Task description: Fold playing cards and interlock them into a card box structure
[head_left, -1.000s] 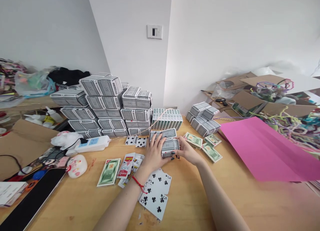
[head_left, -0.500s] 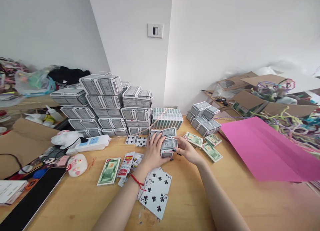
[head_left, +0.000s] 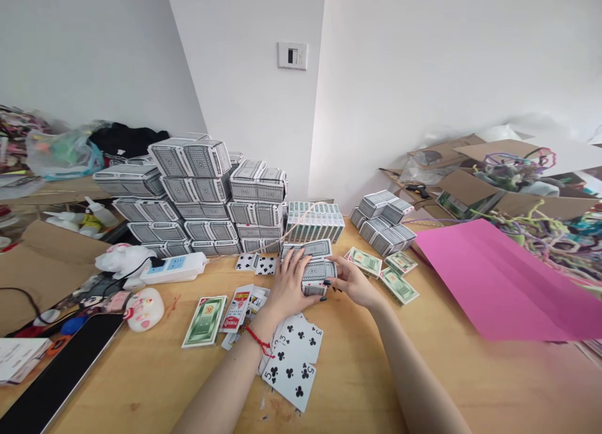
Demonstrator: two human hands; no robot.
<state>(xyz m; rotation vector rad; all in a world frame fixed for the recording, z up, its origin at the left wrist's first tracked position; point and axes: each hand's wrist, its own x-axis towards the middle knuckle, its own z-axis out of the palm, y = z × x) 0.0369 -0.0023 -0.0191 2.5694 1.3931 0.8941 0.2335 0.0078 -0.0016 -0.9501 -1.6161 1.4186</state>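
Both my hands press on a small block of patterned playing cards [head_left: 320,273] standing on the wooden table [head_left: 357,371]. My left hand [head_left: 288,286], with a red string at the wrist, cups its left side with fingers curled round it. My right hand [head_left: 353,282] grips its right side. A second card block [head_left: 308,248] lies just behind it. Loose club cards [head_left: 294,362] lie face up under my left forearm.
A tall stack of card blocks [head_left: 197,199] stands at the back left, a smaller pile [head_left: 383,224] at the back right. Green card boxes [head_left: 397,285], a pink paper sheet [head_left: 498,283], a white power strip [head_left: 172,268] and cardboard with pipe cleaners [head_left: 527,195] surround the spot.
My hands squeezed the card block slightly narrower and nudged it a little; otherwise the scene is the same.
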